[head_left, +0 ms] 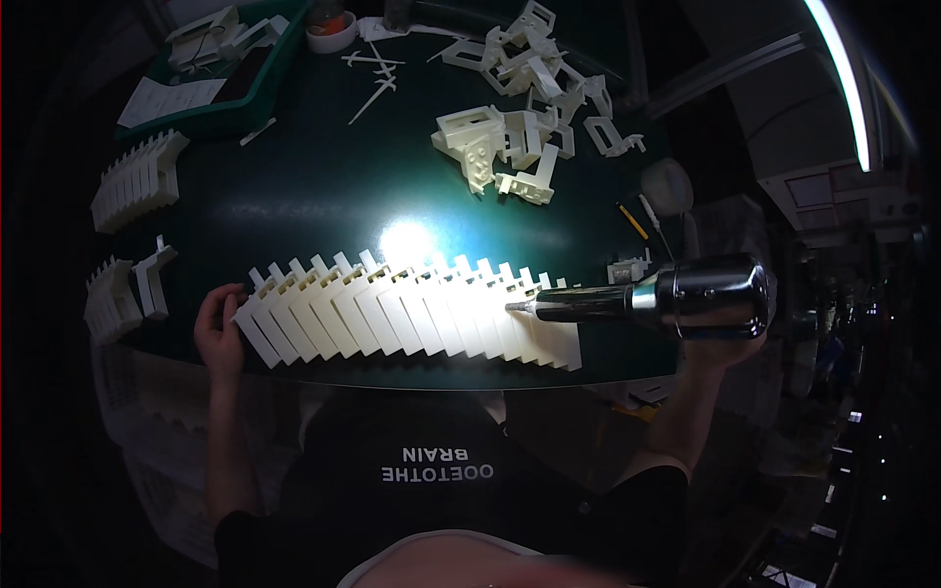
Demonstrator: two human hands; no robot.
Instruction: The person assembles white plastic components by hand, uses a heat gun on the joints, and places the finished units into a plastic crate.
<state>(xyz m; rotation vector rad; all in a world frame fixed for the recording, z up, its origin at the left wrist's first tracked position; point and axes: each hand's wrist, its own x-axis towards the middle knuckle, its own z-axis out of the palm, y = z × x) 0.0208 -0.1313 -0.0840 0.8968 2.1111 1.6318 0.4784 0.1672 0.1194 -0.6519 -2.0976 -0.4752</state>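
Observation:
A long row of overlapping white plastic parts point(372, 314) leans slantwise along the near edge of the table, with small tabs sticking up on its far side. At the row's left end, my left hand point(221, 321) is closed with bent fingers against the last part. My right hand point(723, 351) is wrapped round a shiny black power screwdriver point(706, 297), which hides most of its fingers. The driver lies nearly level and points left. Its tip is over the right part of the row; whether it touches a part I cannot tell.
Loose white plastic frames point(529, 73) are heaped at the back right. A green tray point(270, 83) with white parts and paper stands back left. Two short stacks point(137, 181) of similar parts lie at the left. A yellow stick point(632, 221) and a tape roll point(667, 186) lie right.

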